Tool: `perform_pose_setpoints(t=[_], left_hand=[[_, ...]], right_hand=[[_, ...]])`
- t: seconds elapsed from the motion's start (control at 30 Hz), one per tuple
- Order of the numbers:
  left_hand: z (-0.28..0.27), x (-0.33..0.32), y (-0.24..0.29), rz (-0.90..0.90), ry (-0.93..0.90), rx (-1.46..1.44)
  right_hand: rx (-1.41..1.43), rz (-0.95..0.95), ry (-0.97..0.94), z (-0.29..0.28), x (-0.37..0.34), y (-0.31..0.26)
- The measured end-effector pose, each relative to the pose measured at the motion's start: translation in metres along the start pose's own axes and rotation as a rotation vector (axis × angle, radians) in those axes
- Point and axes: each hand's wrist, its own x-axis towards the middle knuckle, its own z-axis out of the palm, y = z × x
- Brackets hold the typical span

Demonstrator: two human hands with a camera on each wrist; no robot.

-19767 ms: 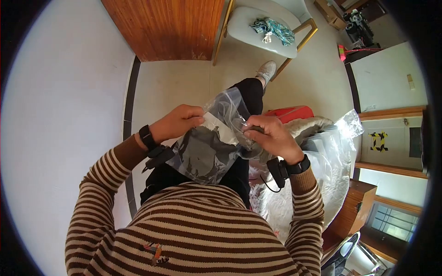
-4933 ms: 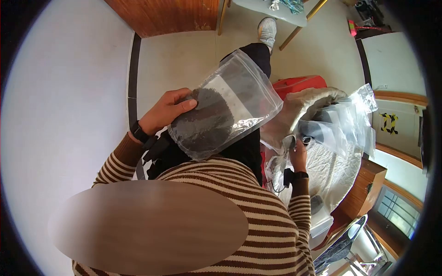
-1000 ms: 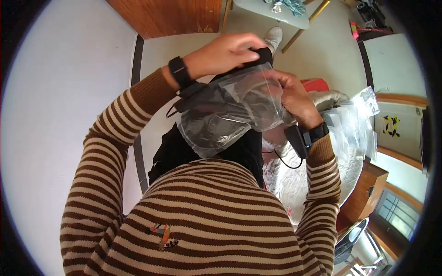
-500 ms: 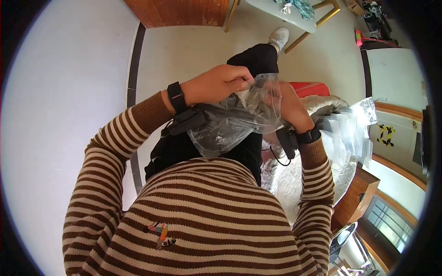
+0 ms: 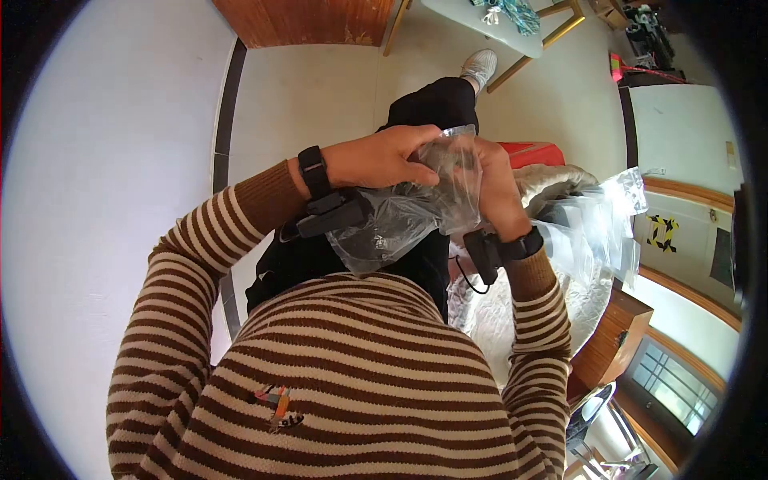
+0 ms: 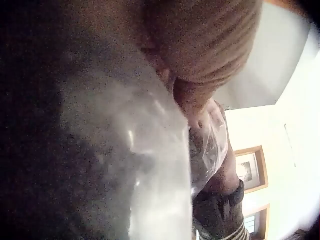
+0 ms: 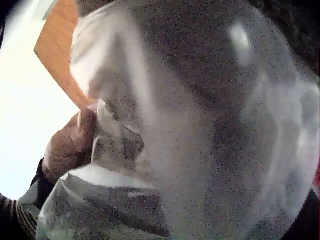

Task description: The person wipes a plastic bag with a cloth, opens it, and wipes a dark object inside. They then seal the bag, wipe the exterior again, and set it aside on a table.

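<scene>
A clear plastic zip bag (image 5: pixel 382 240) with something dark inside hangs crumpled over the lap. My left hand (image 5: pixel 384 156) grips its upper part from the left, thumb and fingers at the plastic. Opposite, my right hand (image 5: pixel 498 188) holds the bag's other side, its fingers partly covered by a clear flap. In the right wrist view the plastic (image 7: pixel 200 125) fills most of the picture, and the left hand (image 7: pixel 72 142) pinches its edge. Blurred left fingers (image 6: pixel 210 40) stand large in the left wrist view, with the right hand (image 6: pixel 220 170) behind the plastic.
To the right, a round, pale fabric-lined basket (image 5: pixel 520 312) carries several clear bags (image 5: pixel 600 228). A red item (image 5: pixel 534 154) lies beyond it. A white chair (image 5: pixel 512 28) with cloth on it stands ahead, and a white wall (image 5: pixel 120 160) runs along the left.
About five seconds ago the left hand held the bag flat while the right reached to the basket. Now both hands are at the bag; the left has come down onto it, and the plastic is bunched.
</scene>
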Motion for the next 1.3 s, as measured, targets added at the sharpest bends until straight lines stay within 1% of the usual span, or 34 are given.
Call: perform_pose_setpoints(t=[0.03,0.13,0.17,0.27,0.3,0.4,0.43,0.53,0.57,0.67,0.7,0.8,0.83,0.93,0.97,1.07,1.1,1.2,1.23,1.3], left_hand=[[0.001,0.001,-0.001,0.002,0.001,-0.002],[0.002,-0.001,-0.005,0.014,0.002,-0.035],[0.001,-0.002,-0.007,0.012,0.004,-0.036],[-0.001,-0.003,-0.007,-0.035,0.015,-0.05],[-0.001,-0.003,-0.007,-0.035,0.013,-0.052],[0.0,-0.006,-0.015,0.012,0.037,-0.194],[0.0,-0.006,-0.018,0.013,0.041,-0.198],[0.001,-0.005,-0.019,0.034,0.054,-0.314],[0.001,-0.004,-0.017,0.036,0.053,-0.315],[-0.002,-0.004,-0.015,-0.032,0.065,-0.392],[-0.001,-0.004,-0.015,-0.033,0.067,-0.393],[0.001,0.0,-0.012,0.02,0.072,-0.259],[0.0,-0.001,-0.009,0.022,0.072,-0.259],[-0.004,-0.005,0.0,0.044,0.042,-0.038],[-0.004,-0.005,-0.003,0.042,0.043,-0.039],[-0.002,-0.002,-0.011,0.105,0.06,-0.256],[-0.002,-0.001,-0.014,0.104,0.06,-0.255],[-0.002,-0.003,-0.005,0.038,0.082,-0.047],[-0.001,-0.001,-0.005,0.039,0.079,-0.047],[-0.001,0.0,-0.01,-0.022,0.143,-0.27]], right_hand=[[-0.002,0.001,-0.002,-0.001,0.0,0.0],[-0.188,0.044,0.118,-0.001,0.002,0.004],[-0.187,0.044,0.115,0.0,0.003,0.006],[-0.036,0.076,0.187,0.001,0.004,0.014],[-0.037,0.078,0.187,-0.001,0.004,0.016],[0.124,0.094,0.152,-0.005,0.004,0.022],[0.122,0.095,0.146,-0.005,0.004,0.025],[0.398,0.217,-0.05,-0.011,0.005,0.003],[0.396,0.217,-0.049,-0.015,0.005,-0.006],[0.544,0.293,-0.231,-0.022,0.004,-0.029],[0.544,0.294,-0.233,-0.021,0.002,-0.029],[0.61,0.289,-0.264,-0.023,-0.001,-0.026],[0.609,0.288,-0.263,-0.025,-0.003,-0.025],[0.747,0.278,-0.253,-0.028,-0.007,-0.022],[0.749,0.28,-0.255,-0.027,-0.007,-0.021],[0.854,0.178,0.109,-0.026,-0.007,-0.016],[0.856,0.177,0.109,-0.025,-0.007,-0.013],[0.515,0.1,0.075,-0.02,-0.005,-0.013],[0.515,0.101,0.079,-0.021,-0.005,-0.014],[0.086,-0.118,-0.05,-0.019,-0.002,-0.025]])
